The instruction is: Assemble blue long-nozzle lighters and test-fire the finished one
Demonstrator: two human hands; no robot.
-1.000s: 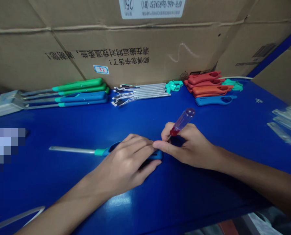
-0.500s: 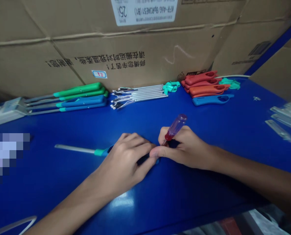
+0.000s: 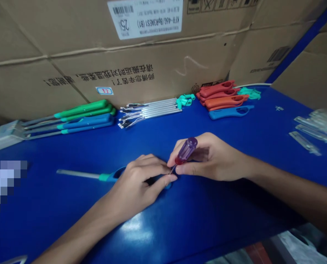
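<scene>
On the blue tabletop lies a long-necked lighter [image 3: 115,176] with a blue handle, a teal collar and a thin metal tube pointing left. My left hand [image 3: 143,176] is closed over its handle and pins it down, hiding most of it. The fingers of my right hand [image 3: 204,157] grip a screwdriver [image 3: 187,149] with a see-through purple and red handle. It leans to the right, and its thin shaft runs down to my left thumb and forefinger at the handle's right end. Whether the tip touches the lighter is hidden.
Along the cardboard [image 3: 97,62] lie green and blue lighters [image 3: 83,115], metal tubes with wires [image 3: 158,109], teal collars [image 3: 186,100], and red, orange and blue handle shells [image 3: 224,99]. Clear plastic parts [image 3: 314,128] lie at right. The table's front edge [image 3: 229,245] shows below.
My right hand has shifted its hold up onto the screwdriver's handle, baring more of the shaft. My left thumb and forefinger now meet at the shaft. The whole view has shifted slightly.
</scene>
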